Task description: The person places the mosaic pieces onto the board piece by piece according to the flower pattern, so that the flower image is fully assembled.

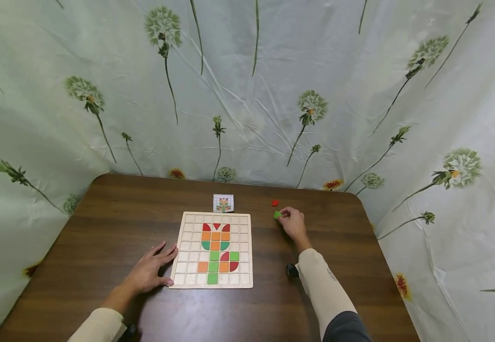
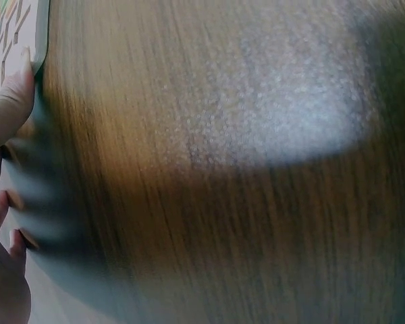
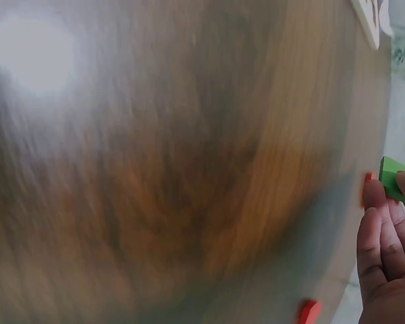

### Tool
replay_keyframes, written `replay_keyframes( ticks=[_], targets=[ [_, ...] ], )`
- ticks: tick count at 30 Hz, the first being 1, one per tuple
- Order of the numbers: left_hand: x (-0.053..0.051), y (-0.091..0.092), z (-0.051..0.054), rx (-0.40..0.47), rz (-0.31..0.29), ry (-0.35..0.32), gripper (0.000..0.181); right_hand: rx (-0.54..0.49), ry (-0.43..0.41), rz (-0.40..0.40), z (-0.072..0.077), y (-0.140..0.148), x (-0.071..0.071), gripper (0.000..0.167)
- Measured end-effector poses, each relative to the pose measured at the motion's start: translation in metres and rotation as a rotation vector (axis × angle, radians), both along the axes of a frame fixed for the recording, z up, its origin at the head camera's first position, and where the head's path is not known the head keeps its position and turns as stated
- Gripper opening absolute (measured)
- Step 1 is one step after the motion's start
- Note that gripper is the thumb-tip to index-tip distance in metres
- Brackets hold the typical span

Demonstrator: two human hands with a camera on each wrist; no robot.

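Observation:
A pale wooden grid board point(image 1: 244, 237) lies on the table with flat orange, green and red pieces set in a flower shape. At its left edge my left hand point(image 1: 146, 270) rests with fingers spread, the thumb at the near left corner. In the left wrist view that thumb point(image 2: 13, 94) touches the board's edge. Right of the board, my right hand point(image 1: 293, 223) pinches a light green tile point(image 3: 391, 179) between thumb and fingertips, just above the table. A red piece point(image 1: 275, 203) lies beyond this hand. Another red piece point(image 3: 309, 312) shows low in the right wrist view.
A small printed card point(image 1: 223, 203) with a gridded flower picture lies at the board's far edge. The brown wooden table point(image 1: 144, 199) has rounded far corners. Behind it hangs a pale curtain point(image 1: 247, 95) printed with dandelions.

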State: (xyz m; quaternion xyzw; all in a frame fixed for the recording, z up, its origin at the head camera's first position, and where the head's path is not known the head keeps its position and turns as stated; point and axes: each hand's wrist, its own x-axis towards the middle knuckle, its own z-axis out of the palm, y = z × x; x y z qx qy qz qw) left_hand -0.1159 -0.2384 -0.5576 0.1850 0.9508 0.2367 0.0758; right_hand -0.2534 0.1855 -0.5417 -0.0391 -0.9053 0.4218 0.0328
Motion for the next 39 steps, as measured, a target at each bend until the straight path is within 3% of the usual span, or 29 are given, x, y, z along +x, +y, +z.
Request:
replay_keyframes(
  ticks=[9,16,21,27,39],
  targets=[
    [-0.001,0.000,0.003,0.008,0.005,-0.020,0.092,-0.134,0.034,0.093,0.003,-0.027,0.013,0.013],
    [-0.002,0.002,0.003,0.018,-0.013,-0.030,0.092,-0.203,-0.020,0.161,0.006,-0.046,0.023,0.011],
    [-0.003,0.001,0.002,0.027,-0.018,-0.018,0.092,-0.217,-0.042,0.216,0.007,-0.060,0.030,0.010],
    [-0.004,0.001,0.000,0.018,-0.019,-0.016,0.093,-0.159,-0.055,0.282,0.002,-0.079,0.038,0.008],
    [-0.002,-0.001,-0.002,0.011,-0.022,-0.007,0.092,-0.203,-0.130,0.381,-0.005,-0.117,0.047,0.010]
  ],
)
